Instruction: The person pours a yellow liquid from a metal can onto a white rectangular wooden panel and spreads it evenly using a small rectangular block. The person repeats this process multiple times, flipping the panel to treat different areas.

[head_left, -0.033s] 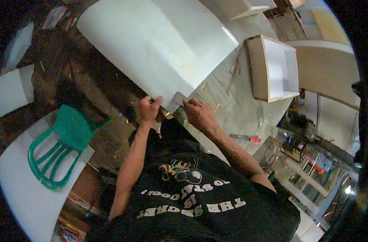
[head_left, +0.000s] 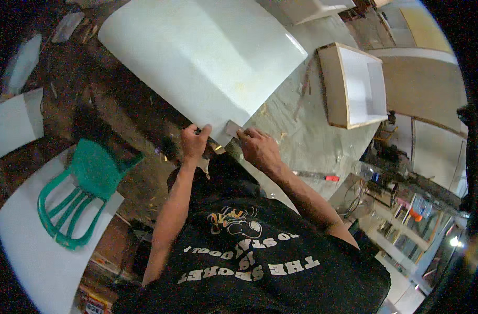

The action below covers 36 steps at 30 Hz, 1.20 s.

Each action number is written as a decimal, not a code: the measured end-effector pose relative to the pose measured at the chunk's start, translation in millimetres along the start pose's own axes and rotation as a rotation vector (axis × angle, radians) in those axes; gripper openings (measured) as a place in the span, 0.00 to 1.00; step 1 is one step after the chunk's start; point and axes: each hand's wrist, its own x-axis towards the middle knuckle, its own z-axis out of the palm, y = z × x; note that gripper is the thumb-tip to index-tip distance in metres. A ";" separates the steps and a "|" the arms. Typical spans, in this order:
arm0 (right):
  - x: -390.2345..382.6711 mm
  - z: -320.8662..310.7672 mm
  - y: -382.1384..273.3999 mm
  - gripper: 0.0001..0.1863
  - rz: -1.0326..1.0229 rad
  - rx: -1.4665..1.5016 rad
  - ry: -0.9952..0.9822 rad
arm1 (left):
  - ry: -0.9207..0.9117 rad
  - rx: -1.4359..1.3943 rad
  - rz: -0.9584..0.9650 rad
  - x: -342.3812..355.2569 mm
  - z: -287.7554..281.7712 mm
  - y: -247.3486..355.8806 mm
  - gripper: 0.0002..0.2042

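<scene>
A large white panel (head_left: 197, 57) stretches away in front of me, its near corner between my hands. My left hand (head_left: 194, 142) is closed at the panel's left edge, with the thumb on top. Something small and dark shows beside that thumb; its kind I cannot make out. In my right hand (head_left: 260, 150) is a flat, greyish square scraper-like piece (head_left: 232, 129), pressed against the white surface near the corner. The fingers curl over its near end and hide how it is held.
A green plastic chair (head_left: 95, 167) stands at the left on a white sheet (head_left: 19, 220). To the right, an open wooden box with a white inside (head_left: 362, 86) rests on the grey work surface (head_left: 286, 112). A red-ended tool (head_left: 331, 178) lies near my right forearm.
</scene>
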 end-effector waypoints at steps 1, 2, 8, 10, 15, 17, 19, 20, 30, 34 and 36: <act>-2.4 5.4 -3.3 0.21 0.049 0.024 -0.072 | -0.036 -0.034 0.019 -0.6 -2.3 2.6 0.19; -6.2 9.9 -7.4 0.21 -0.029 -0.009 -0.003 | -0.029 -0.009 0.012 -1.1 -2.8 4.6 0.19; -28.4 19.3 -41.8 0.21 -0.168 -0.137 -0.049 | -0.055 0.063 0.039 12.2 0.0 -13.9 0.20; -37.4 15.9 -55.3 0.19 -0.086 -0.021 -0.063 | -0.142 0.136 -0.029 22.9 -1.7 -30.2 0.21; -60.4 -7.5 -55.6 0.13 0.238 0.166 0.030 | -0.316 0.090 0.311 35.3 -10.2 -62.1 0.12; -73.6 -19.5 -42.2 0.11 0.373 0.359 0.089 | -0.365 0.033 0.257 34.1 -11.6 -67.3 0.12; -90.1 -25.9 -31.1 0.09 0.452 0.724 0.336 | -0.393 0.044 0.104 33.6 -12.4 -70.6 0.18; -96.1 -28.5 -25.2 0.11 0.537 1.008 0.387 | -0.495 -0.083 0.033 36.1 -12.9 -71.5 0.16; -35.0 -58.6 45.9 0.09 0.231 1.152 0.708 | -0.773 0.020 -0.012 46.4 -51.9 -47.2 0.34; 69.5 -92.6 53.5 0.12 0.155 0.940 0.574 | -0.510 0.522 0.172 47.2 -115.4 -46.4 0.28; 135.9 -123.2 43.9 0.14 0.184 1.430 0.506 | -0.304 0.389 -0.176 52.1 -166.6 -65.0 0.35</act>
